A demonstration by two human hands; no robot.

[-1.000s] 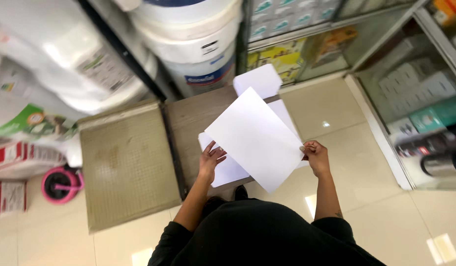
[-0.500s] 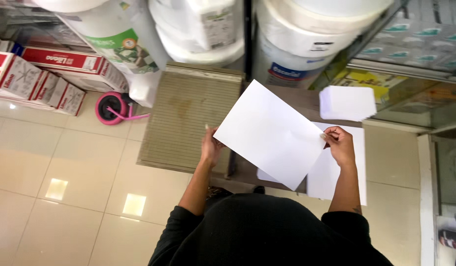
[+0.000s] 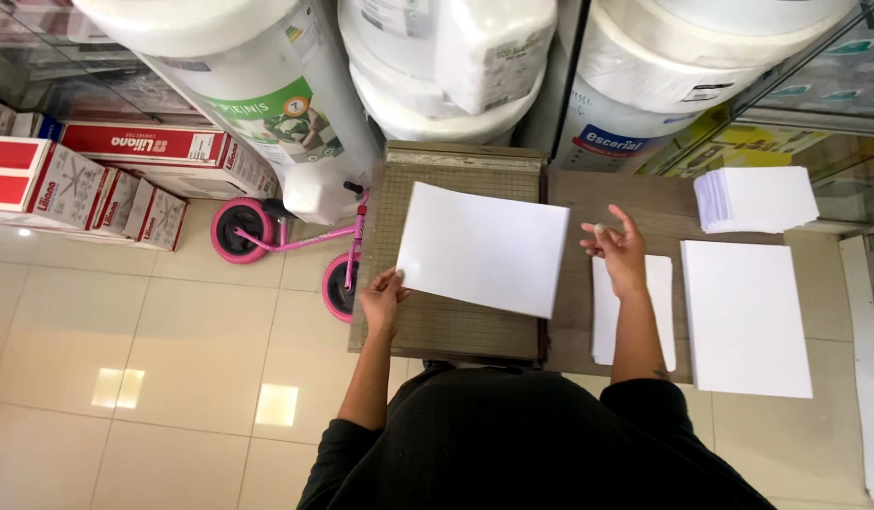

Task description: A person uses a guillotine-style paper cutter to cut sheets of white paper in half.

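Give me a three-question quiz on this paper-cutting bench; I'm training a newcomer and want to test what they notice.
1. True or false: the left hand holds the white sheet by a corner.
2. What does the sheet lie over? A) gridded cutting board B) floor tiles C) small paper stack
3. Is the right hand holding anything?

Key: 1. True. 2. A. 3. No; it hovers open above the narrow paper pile, beside the large paper stack.

Buckets (image 3: 437, 66) block far edge; tabletop (image 3: 574, 203) btwn sheets free.
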